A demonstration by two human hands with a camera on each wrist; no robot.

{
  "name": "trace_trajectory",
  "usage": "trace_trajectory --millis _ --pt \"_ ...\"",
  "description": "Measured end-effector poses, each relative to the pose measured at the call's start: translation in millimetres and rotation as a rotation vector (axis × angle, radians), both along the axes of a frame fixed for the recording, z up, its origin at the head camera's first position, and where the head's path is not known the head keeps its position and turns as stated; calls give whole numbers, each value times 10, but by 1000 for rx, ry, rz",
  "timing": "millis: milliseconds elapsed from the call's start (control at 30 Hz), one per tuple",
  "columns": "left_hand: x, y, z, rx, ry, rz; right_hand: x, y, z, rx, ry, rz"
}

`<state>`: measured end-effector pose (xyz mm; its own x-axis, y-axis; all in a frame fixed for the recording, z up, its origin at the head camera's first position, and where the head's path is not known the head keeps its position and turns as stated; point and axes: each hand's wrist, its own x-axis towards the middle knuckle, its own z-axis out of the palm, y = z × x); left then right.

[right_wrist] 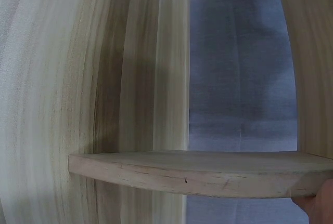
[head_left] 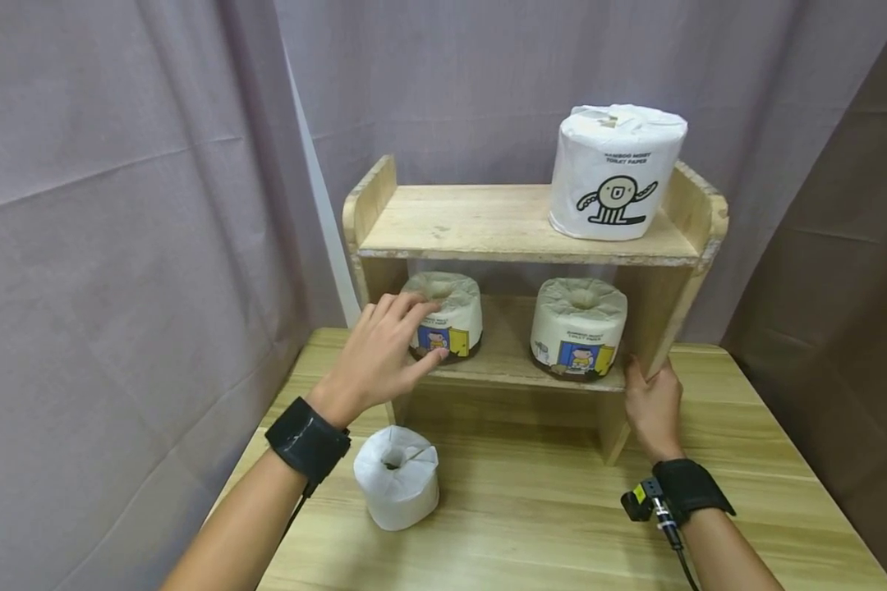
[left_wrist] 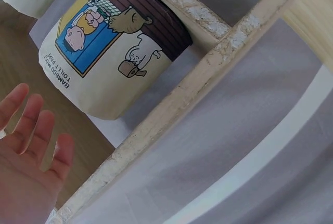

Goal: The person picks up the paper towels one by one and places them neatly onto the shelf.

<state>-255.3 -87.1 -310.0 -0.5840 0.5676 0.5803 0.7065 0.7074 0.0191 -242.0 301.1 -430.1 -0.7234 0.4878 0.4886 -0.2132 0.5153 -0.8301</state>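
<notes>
My left hand (head_left: 384,349) is held in front of the left patterned toilet roll (head_left: 458,316) on the lower board of a small wooden shelf (head_left: 473,217). In the left wrist view, its fingers (left_wrist: 34,122) are spread and apart from that wrapped roll (left_wrist: 109,52). My right hand (head_left: 654,406) grips the right side panel of the shelf near the lower board, thumb on the inner side. Only a bit of this hand (right_wrist: 320,203) appears at the edge of the right wrist view. A matching patterned roll (head_left: 580,328) stands on the right of the lower board.
A larger white toilet roll (head_left: 613,176) with a cartoon figure stands on the right of the top board. A plain white roll (head_left: 397,480) stands on the wooden table (head_left: 532,525) in front of the shelf. Grey curtains (head_left: 466,90) hang behind and to the left.
</notes>
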Motion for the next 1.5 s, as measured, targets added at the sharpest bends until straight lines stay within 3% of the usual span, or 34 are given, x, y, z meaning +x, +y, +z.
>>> trace_trajectory --millis 533,800,1067,1500 --pt "55 -83 -200 10 38 -24 -35 -33 19 0 26 -16" --pt "76 -109 -287 21 3 -20 -37 -16 51 -9 25 -8" --pt "156 -142 -472 30 -60 2 14 7 -19 -9 -2 -6" --pt "195 -239 -679 72 -76 -5 -3 0 -23 0 23 -16"
